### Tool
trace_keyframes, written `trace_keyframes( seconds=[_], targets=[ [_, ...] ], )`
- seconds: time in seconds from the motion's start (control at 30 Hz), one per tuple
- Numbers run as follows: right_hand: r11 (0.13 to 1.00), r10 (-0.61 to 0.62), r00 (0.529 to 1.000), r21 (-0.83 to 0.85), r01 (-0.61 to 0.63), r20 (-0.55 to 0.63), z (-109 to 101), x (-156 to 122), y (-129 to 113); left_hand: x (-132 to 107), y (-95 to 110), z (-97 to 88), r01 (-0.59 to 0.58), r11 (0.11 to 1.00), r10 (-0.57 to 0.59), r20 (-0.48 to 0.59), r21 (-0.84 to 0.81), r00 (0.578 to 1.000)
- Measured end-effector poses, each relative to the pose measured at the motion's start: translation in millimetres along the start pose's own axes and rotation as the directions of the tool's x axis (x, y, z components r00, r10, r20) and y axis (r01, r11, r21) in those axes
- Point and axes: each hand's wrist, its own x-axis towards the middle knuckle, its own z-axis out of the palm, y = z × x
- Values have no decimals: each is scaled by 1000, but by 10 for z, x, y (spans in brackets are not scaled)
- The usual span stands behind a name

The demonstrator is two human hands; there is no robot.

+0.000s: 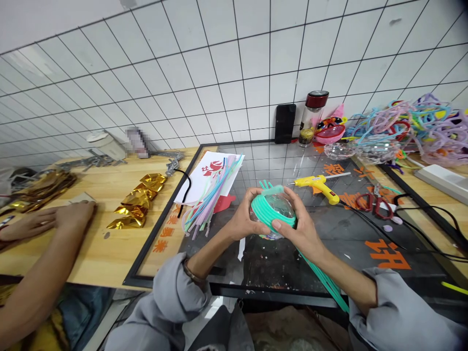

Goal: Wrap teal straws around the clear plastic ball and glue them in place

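Observation:
My left hand (244, 218) and my right hand (302, 225) both grip a rounded, clear plastic bowl-like form (281, 205) over the dark glass tabletop. Rows of mint-green fuzzy strips (263, 210) wrap its near side, and my thumbs press against them. Loose green strips (325, 282) trail from under my right hand to the front edge. Just beyond the form lies a yellow hot glue gun (317, 185), its nozzle pointing left. A bundle of pastel strips (210, 197) rests left of my left hand, partly on a white sheet (193, 183).
At left, a co-worker's hands (69, 214) lie on the wooden table beside folded gold foil (139, 202). Red-handled scissors (378, 204) and black cords (383, 242) are at right. By the wall stand a phone (285, 124), a glass bottle (307, 127) and a strip heap (402, 124).

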Motion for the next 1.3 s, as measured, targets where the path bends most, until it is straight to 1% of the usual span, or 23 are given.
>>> trace_keyframes(
  seconds=[0.27, 0.33, 0.37, 0.43, 0.47, 0.5, 0.57, 0.63, 0.83, 0.9, 1.03, 1.3],
  targets=[
    [999, -53, 999, 12, 53, -1, -7, -4, -20, -33, 25, 7, -110, 992, 108, 24, 66, 994],
    [998, -58, 998, 26, 57, 22, -17, -9, -21, -28, -4, -13, -157, 985, 153, 48, 78, 987],
    [997, -68, 997, 32, 66, 37, -23, -12, -22, -24, -23, -26, -203, 976, 199, 55, 78, 979],
    [993, -118, 991, 36, 116, 67, -37, -17, -26, -14, -54, -52, -309, 941, 299, 90, 136, 950],
    [988, -155, 985, 33, 153, 81, -45, -18, -28, -12, -62, -62, -371, 911, 359, 96, 180, 928],
    [981, -193, 976, 26, 192, 96, -53, -16, -29, -11, -63, -70, -427, 874, 408, 128, 232, 904],
    [969, -246, 960, 9, 247, 131, -71, -7, -28, -14, -49, -75, -506, 804, 471, 183, 314, 863],
    [965, -258, 954, 3, 261, 155, -89, 9, -17, -18, -29, -74, -554, 748, 508, 222, 366, 832],
    [975, -217, 957, -8, 222, 190, -128, 50, 24, -3, -9, -75, -644, 606, 553, 335, 466, 763],
    [975, -211, 955, -19, 220, 208, -135, 58, 18, 1, 2, -74, -661, 573, 557, 361, 485, 748],
    [972, -221, 949, -22, 232, 226, -145, 73, -1, -1, 38, -58, -682, 539, 566, 386, 494, 728],
    [949, -283, 927, -68, 307, 246, -169, 93, -11, 1, 41, -36, -689, 509, 567, 402, 516, 719]
  ],
)
